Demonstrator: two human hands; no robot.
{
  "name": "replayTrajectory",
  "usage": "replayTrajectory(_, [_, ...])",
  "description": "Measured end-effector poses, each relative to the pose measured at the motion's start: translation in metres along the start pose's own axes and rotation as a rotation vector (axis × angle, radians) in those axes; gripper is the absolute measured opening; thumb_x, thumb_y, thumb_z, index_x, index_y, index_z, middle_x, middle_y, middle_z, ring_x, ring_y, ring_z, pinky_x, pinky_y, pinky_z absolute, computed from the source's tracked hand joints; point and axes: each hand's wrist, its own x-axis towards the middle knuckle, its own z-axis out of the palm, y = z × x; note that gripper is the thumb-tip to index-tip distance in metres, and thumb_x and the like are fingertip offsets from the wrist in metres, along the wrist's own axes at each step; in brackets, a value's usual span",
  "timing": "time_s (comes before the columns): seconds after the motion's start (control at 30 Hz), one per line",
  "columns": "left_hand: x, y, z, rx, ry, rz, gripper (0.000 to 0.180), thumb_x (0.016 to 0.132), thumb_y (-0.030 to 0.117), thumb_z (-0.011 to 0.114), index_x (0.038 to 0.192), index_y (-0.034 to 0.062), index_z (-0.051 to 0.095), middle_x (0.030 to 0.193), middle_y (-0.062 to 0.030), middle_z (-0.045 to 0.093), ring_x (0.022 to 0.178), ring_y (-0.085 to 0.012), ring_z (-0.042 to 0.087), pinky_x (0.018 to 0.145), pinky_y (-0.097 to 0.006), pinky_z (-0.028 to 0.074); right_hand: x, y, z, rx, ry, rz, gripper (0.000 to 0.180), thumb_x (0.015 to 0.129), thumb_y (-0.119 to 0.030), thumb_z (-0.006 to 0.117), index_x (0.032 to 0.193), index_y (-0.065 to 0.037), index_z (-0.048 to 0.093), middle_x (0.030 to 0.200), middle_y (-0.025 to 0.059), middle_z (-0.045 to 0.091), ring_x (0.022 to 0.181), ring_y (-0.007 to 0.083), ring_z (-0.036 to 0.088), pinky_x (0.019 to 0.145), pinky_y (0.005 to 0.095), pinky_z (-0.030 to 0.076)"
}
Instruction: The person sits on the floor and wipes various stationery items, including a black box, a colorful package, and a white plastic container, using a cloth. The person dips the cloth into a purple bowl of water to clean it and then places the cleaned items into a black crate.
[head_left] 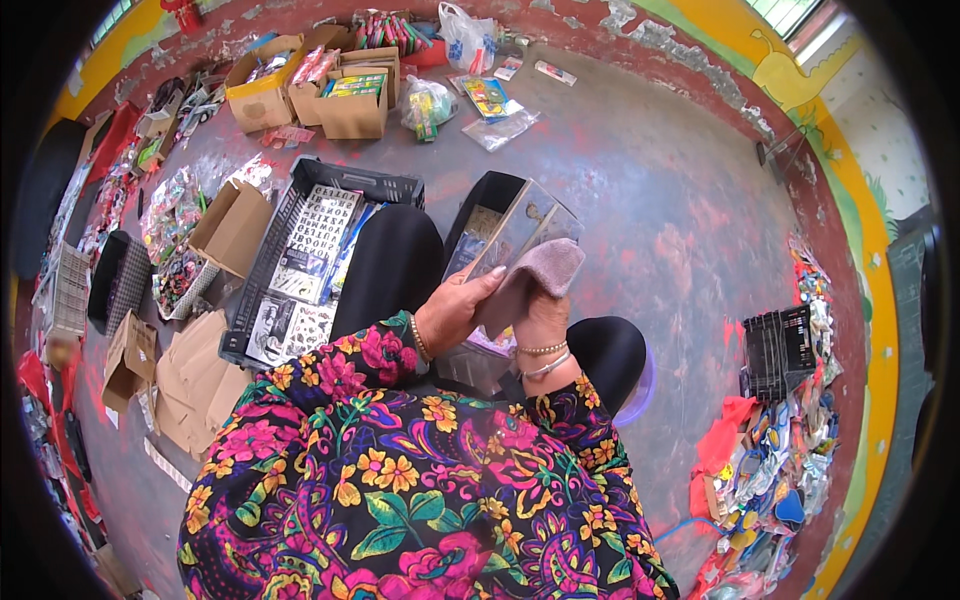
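Note:
My left hand [460, 312] is closed on the near edge of a clear, flat-sided plastic case [520, 222], its thumb lying on top. The case is tilted between my knees; whether it is a whole box or one panel I cannot tell. My right hand [543, 328] grips a mauve-grey cloth [548, 268], which drapes over the case's near right corner and hides most of those fingers. Just behind the case stands a black bin [488, 192] with flat items inside. Below my hands, between my legs, is another see-through container [472, 370], partly covered by my arms.
Left of my leg sits a dark crate [372, 182] of printed sheets. Cardboard boxes [355, 112] and plastic bags stand far left. Flattened cardboard [195, 385] lies at the left. Along the right wall are a black basket [778, 352] and heaped small goods [770, 500].

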Motion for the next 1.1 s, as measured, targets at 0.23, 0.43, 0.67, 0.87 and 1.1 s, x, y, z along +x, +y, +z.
replayTrajectory(0.23, [-0.007,0.021,-0.002,-0.200,-0.010,0.158,0.036,0.092,0.010,0.042,0.124,-0.0055,0.038,0.119,-0.0151,0.050,0.110,-0.0251,0.048,0.096,-0.038,0.036,0.014,-0.044,-0.003,-0.048,0.052,-0.021,0.030,0.088,-0.030,0.053,0.106,-0.006,0.055,0.104,0.0062,0.059,0.095,0.0200,0.056,0.085,0.0348,0.046])
replayTrajectory(0.43, [-0.001,0.040,-0.020,-0.182,-0.012,0.205,0.037,0.092,0.012,0.043,0.127,-0.0009,0.038,0.122,-0.0120,0.049,0.111,-0.0232,0.048,0.097,-0.037,0.036,-0.002,-0.070,0.002,-0.514,-0.142,-0.349,0.027,0.091,-0.020,0.047,0.112,-0.003,0.048,0.107,0.0070,0.054,0.096,0.0181,0.054,0.084,0.0300,0.046])
replayTrajectory(0.67, [0.006,-0.015,-0.041,0.241,-0.048,0.175,0.042,0.097,0.028,0.031,0.129,0.0016,0.037,0.120,-0.0054,0.049,0.109,-0.0143,0.046,0.096,-0.028,0.035,-0.024,0.011,0.064,-0.535,-0.231,-0.121,0.043,0.085,-0.029,0.051,0.122,-0.008,0.043,0.125,0.0113,0.043,0.117,0.0242,0.041,0.097,0.0356,0.032])
replayTrajectory(0.87, [-0.011,-0.001,-0.011,0.030,-0.261,0.099,0.043,0.097,0.028,0.031,0.132,0.0036,0.033,0.125,-0.0059,0.046,0.116,-0.0165,0.043,0.099,-0.028,0.031,-0.022,-0.013,0.070,-1.759,-0.309,-0.886,0.053,0.076,-0.023,0.059,0.122,-0.004,0.044,0.139,0.0182,0.028,0.130,0.0331,0.023,0.105,0.0407,0.016])
replayTrajectory(1.1, [-0.015,0.003,0.000,-0.062,-0.266,-0.036,0.046,0.097,0.029,0.029,0.131,-0.0008,0.032,0.130,-0.0112,0.042,0.120,-0.0228,0.039,0.103,-0.036,0.027,0.012,-0.038,0.045,-1.532,-0.345,-0.776,0.026,0.078,-0.018,0.058,0.100,-0.003,0.057,0.097,0.0179,0.060,0.087,0.0353,0.058,0.071,0.0352,0.046])
